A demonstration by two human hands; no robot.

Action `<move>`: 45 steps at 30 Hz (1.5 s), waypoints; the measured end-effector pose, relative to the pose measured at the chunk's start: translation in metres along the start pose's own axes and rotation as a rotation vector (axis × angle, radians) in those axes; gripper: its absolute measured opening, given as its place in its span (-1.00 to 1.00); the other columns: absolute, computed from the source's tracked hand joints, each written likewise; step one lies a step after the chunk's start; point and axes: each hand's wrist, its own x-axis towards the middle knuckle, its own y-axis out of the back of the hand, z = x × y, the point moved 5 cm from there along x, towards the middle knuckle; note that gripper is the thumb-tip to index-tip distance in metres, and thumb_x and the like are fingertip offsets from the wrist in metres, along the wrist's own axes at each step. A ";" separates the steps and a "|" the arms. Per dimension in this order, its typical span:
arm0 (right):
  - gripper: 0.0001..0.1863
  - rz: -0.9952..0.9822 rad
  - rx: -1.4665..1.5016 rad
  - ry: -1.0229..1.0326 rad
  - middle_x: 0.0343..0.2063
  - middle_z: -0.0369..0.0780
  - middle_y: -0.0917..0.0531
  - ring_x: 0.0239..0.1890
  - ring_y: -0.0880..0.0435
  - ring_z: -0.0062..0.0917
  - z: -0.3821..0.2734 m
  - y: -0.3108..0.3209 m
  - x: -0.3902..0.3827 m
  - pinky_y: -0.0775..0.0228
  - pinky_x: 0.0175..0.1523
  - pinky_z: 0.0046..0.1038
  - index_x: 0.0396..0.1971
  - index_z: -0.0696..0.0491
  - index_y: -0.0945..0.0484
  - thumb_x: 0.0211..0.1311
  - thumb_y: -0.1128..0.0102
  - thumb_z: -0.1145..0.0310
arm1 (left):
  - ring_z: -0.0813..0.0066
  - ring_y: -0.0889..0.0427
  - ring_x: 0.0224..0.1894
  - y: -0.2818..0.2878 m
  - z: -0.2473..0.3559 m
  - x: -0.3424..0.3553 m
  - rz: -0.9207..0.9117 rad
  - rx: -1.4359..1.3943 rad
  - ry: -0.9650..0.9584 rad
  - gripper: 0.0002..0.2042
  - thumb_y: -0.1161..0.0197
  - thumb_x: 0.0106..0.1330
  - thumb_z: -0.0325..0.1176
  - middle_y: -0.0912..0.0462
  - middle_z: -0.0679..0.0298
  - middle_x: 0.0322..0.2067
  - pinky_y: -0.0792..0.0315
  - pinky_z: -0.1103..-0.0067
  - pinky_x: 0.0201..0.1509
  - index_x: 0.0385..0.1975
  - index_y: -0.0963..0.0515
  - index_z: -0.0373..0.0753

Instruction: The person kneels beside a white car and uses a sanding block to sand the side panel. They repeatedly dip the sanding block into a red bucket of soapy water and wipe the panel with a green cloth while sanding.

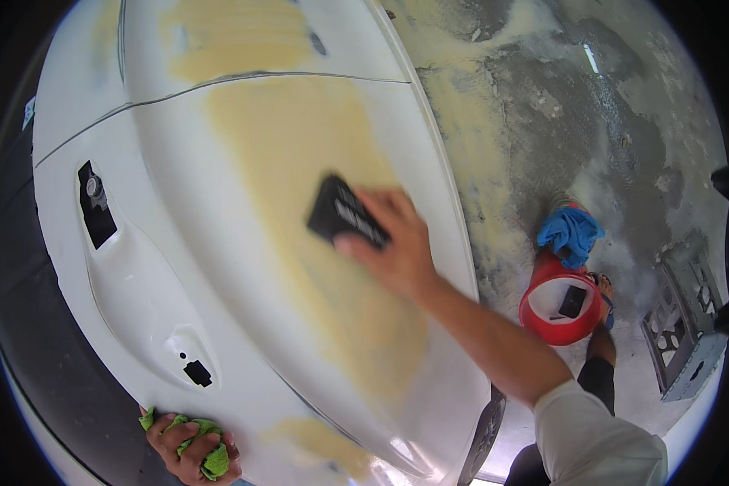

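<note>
Stained concrete floor (543,105) at right; my right hand (397,247) presses flat a black sanding block (347,212) mid-frame on the car panel's (178,267) yellow filler patch (300,162), left hand (193,449) fisted round a green cloth (211,458) at lower left — I judge tilting the block could gouge the filler.

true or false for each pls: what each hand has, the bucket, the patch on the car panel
1. The right hand presses a black sanding block against the white car panel. True.
2. The left hand is empty. False: it grips a green cloth at the panel's lower edge.
3. The block lies on a yellowish filler patch. True.
4. The red bucket stands on the panel. False: it stands on the floor to the right, beside the person's foot.
5. A blue cloth is draped over the bucket's rim. True.
6. The panel's handle opening holds a handle. False: the handle opening is bare.
</note>
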 end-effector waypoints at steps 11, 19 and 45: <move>-0.14 -0.071 -0.055 0.190 -0.02 -0.07 -0.61 -0.01 -0.58 -0.22 0.008 0.031 -0.167 -0.42 0.13 -0.17 0.17 0.13 -0.63 -0.11 -0.66 -0.08 | -0.11 -0.45 0.12 0.001 0.005 0.007 0.008 0.013 -0.083 -0.81 -0.35 0.18 -0.39 -0.51 0.18 -0.08 -0.37 -0.06 0.19 -0.25 -0.51 -0.15; -0.23 -0.003 0.001 0.065 -0.06 -0.10 -0.61 0.02 -0.63 -0.27 -0.009 -0.005 0.041 -0.49 0.13 -0.31 0.19 0.10 -0.62 0.06 -0.56 -0.11 | -0.09 -0.48 0.11 0.002 0.004 0.006 -0.006 0.036 -0.077 -0.81 -0.34 0.18 -0.41 -0.50 0.16 -0.08 -0.37 -0.04 0.21 -0.25 -0.49 -0.17; -0.08 -0.055 -0.034 0.181 0.11 -0.09 -0.49 0.20 -0.43 -0.16 0.015 0.001 0.091 -0.34 0.32 -0.24 0.33 0.14 -0.49 0.10 -0.50 -0.19 | -0.12 -0.43 0.15 -0.001 0.000 -0.002 0.050 0.031 -0.009 -0.79 -0.33 0.12 -0.39 -0.46 0.17 -0.10 -0.29 -0.05 0.23 -0.28 -0.46 -0.13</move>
